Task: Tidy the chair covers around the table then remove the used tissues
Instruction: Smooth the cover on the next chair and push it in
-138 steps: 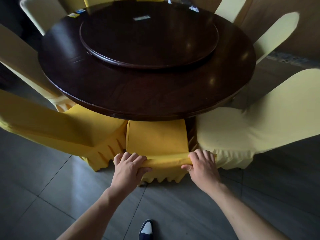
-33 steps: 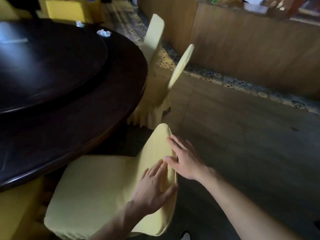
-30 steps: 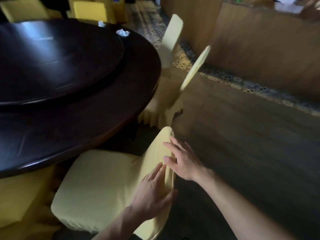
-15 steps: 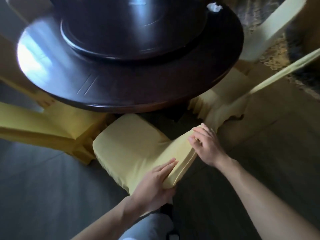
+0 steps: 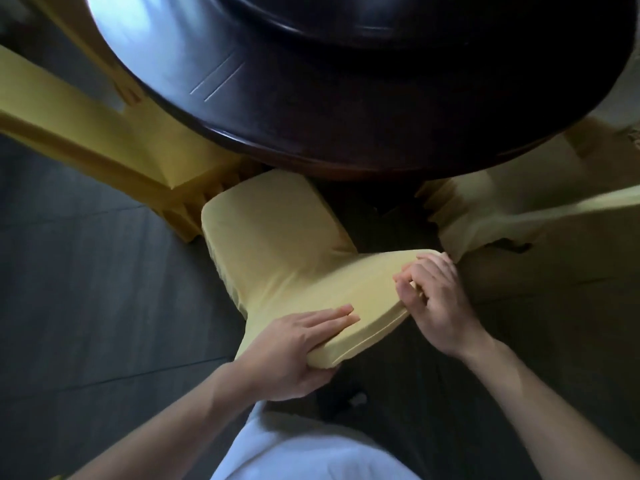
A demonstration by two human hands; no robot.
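A chair in a pale yellow cover (image 5: 277, 244) stands directly below me, its seat tucked partly under the dark round table (image 5: 346, 109). My left hand (image 5: 294, 348) grips the top edge of the chair back at its near left corner, thumb underneath and fingers flat on the front. At the right end of that same top edge, my right hand (image 5: 436, 299) curls its fingers over the cover. No tissues are in view.
A deeper yellow covered chair (image 5: 104, 140) stands at the left, touching the pale one. Another pale covered chair (image 5: 502, 209) stands at the right. Dark floor tiles (image 5: 86, 289) lie to the left, and my white clothing shows at the bottom.
I have moved from the deep yellow chair to the pale one. Over the last second my view swung down over the chair back and both hands closed on its top edge.
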